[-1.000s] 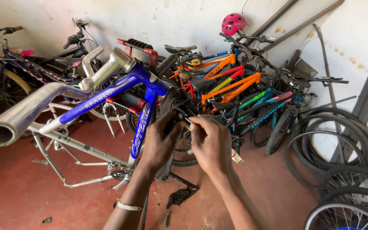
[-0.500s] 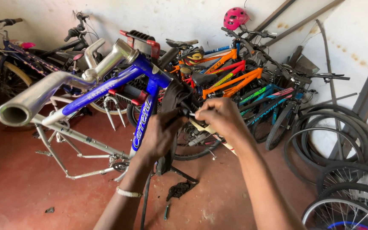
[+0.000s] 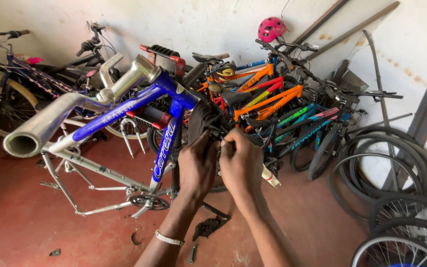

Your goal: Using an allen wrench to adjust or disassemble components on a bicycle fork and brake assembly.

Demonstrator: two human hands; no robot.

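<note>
A blue bicycle frame with a thick silver tube stands raised in front of me. A black saddle-like part sits at its rear end. My left hand is curled around the black part just below it. My right hand is pressed against the left one, fingers closed on a tool whose cream handle sticks out below the palm. The tool's tip is hidden between my hands. A metal bracelet is on my left wrist.
Several orange, red and teal bicycles lean against the white wall behind, with a pink helmet on one handlebar. A dark bicycle stands at the left. Tyres and wheels are stacked at the right. Small black parts lie on the red floor.
My right hand, lifted up and to the right half a second ago, has come back against my left hand at the black part. The left hand has kept its hold.
</note>
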